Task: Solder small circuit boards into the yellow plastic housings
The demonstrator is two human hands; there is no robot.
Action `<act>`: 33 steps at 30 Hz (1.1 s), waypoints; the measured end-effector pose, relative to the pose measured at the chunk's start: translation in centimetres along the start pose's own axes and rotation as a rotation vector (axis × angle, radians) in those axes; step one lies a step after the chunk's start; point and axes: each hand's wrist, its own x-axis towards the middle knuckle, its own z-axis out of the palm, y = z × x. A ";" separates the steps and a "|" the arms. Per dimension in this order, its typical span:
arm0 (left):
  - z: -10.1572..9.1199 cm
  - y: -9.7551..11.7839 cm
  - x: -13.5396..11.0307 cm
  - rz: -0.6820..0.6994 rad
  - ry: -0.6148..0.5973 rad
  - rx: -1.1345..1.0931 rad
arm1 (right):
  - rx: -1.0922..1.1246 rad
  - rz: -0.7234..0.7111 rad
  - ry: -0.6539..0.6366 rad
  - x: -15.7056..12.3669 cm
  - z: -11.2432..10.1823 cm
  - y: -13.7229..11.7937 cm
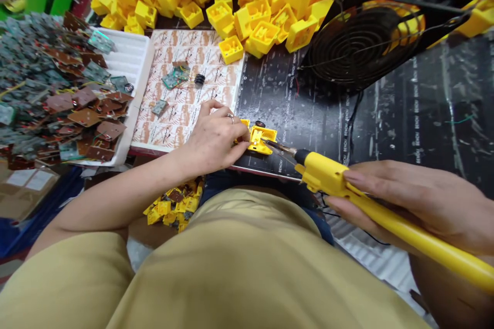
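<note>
My right hand (417,200) is wrapped round a yellow soldering iron (328,172), whose metal tip reaches into a small yellow plastic housing (263,140) near the bench's front edge. Fingers and thumb of my left hand (218,136) are closed at the left side of that housing, gripping it. A small dark round part (260,124) lies just behind the housing. On the patterned sheet (170,128) beyond my left hand rest a green circuit board (175,77) with wires, a dark coil-like part (199,79) and a smaller grey-green piece (159,107).
Yellow housings (262,10) are heaped along the back. A black fan (370,36) stands at the back right, its cable on the bench. A white tray (142,61) piled with circuit boards (57,87) is at left. Below the edge sits a batch of yellow pieces (175,205).
</note>
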 end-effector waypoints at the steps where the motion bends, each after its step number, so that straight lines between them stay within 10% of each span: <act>1: 0.0 0.0 0.0 0.001 -0.003 0.002 | 0.012 -0.054 -0.020 0.2 0.0 0.1; 10: -0.4 0.2 0.8 -0.015 -0.086 -0.020 | -0.015 -0.306 -0.042 2.9 0.1 -0.8; 33: -0.5 0.1 1.6 -0.002 -0.173 0.023 | -0.023 -0.297 -0.082 3.2 -0.8 -1.0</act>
